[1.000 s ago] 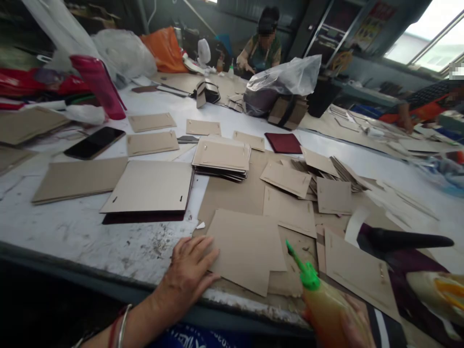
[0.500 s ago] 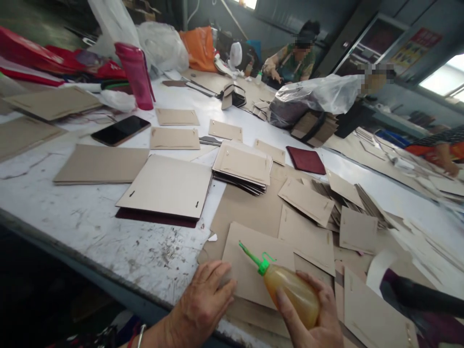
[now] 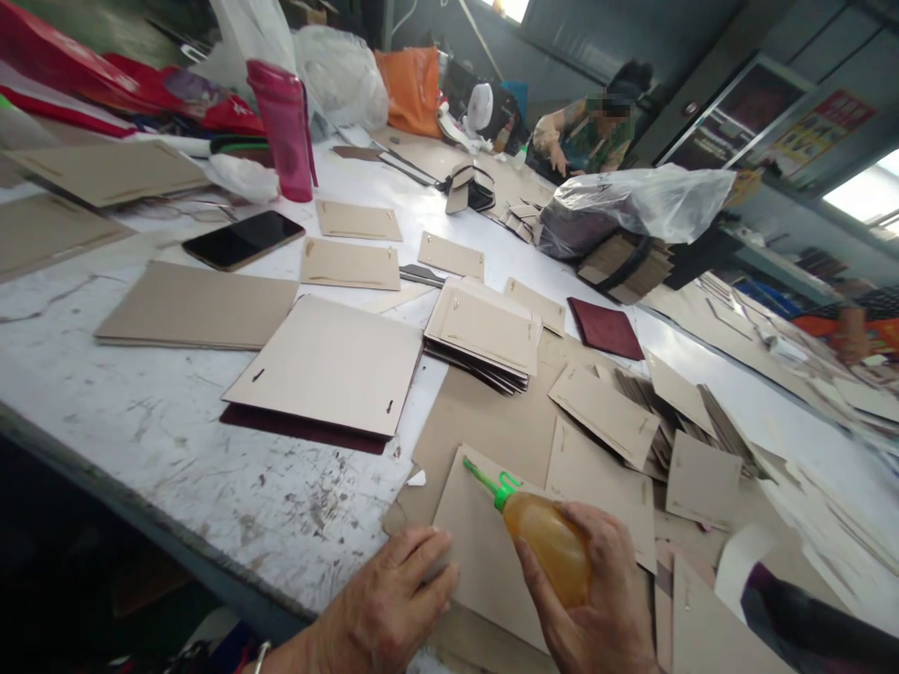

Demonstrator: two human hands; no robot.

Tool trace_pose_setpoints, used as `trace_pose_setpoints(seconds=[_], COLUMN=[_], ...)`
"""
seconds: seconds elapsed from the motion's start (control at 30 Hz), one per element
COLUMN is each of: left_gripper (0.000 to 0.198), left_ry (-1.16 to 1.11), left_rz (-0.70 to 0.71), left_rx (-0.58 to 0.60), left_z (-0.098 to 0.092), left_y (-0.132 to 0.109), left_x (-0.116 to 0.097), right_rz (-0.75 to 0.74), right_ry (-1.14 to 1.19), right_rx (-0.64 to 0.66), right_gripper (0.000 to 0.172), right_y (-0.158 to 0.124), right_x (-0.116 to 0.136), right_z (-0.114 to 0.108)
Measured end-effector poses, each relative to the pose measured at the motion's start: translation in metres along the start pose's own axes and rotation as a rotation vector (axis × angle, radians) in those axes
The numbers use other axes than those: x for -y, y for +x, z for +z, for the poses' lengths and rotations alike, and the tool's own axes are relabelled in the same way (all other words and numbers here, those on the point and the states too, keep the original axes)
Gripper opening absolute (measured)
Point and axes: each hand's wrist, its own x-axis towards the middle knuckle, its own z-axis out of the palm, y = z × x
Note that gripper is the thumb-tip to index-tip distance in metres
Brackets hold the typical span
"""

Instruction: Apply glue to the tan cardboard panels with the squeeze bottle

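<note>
My right hand (image 3: 596, 585) is wrapped round a glue bottle (image 3: 544, 543), a soft squeeze bottle of amber liquid with a green cap and long green nozzle. The bottle is tilted, its nozzle pointing up and left over the far left corner of a beige card (image 3: 484, 562). At that card's left edge, my left hand (image 3: 393, 590) has its fingers curled and pressed together, gripping the edge. Whether the nozzle tip touches the card I cannot tell. Farther back lie a large beige panel (image 3: 330, 365) with two slots and a stack of smaller cards (image 3: 481, 328).
More cards with glue lines (image 3: 604, 412) lie to the right, beside a dark tool or handle (image 3: 807, 618). A phone (image 3: 243, 241), a pink bottle (image 3: 285, 131) and a maroon piece (image 3: 605, 328) are on the table. A co-worker (image 3: 586, 131) sits at the far side.
The glue bottle has moved slightly left and up, bringing its nozzle nearer the card's far left corner. My left hand stays at the card's edge. The view has shifted a little.
</note>
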Motion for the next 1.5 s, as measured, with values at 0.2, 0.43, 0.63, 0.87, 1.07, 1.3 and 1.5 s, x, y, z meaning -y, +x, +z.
trace_pose_setpoints(seconds=[0.2,0.43,0.63,0.87,1.07,1.3,1.5], left_gripper=[0.023,0.023,0.023,0.025,0.024,0.022,0.023], left_ry=[-0.017,-0.008,0.013,-0.039,-0.056,-0.039,-0.051], left_rz=[-0.005,-0.014,-0.011,-0.01,0.004,0.017,0.034], left_rx=[-0.003,0.024,0.033,0.079,0.077,0.038,0.039], left_z=[-0.001,-0.001,-0.005,-0.003,-0.001,-0.001,0.002], left_y=[0.001,-0.002,0.001,-0.001,-0.002,0.001,-0.003], left_x=[0.0,0.0,-0.002,-0.003,-0.002,-0.003,-0.001], right_rz=[0.008,0.016,0.006,0.015,0.062,0.035,0.033], right_ry=[-0.013,-0.036,-0.025,-0.056,-0.034,-0.042,-0.028], right_rx=[0.061,0.052,0.104,0.103,0.093,0.073,0.119], right_gripper=[0.025,0.026,0.024,0.024,0.024,0.025,0.023], right_y=[-0.001,0.013,0.004,0.008,0.013,0.011,0.009], right_x=[0.0,0.002,-0.002,0.002,0.005,0.005,0.008], right_z=[-0.006,-0.003,-0.012,-0.011,-0.006,-0.004,-0.011])
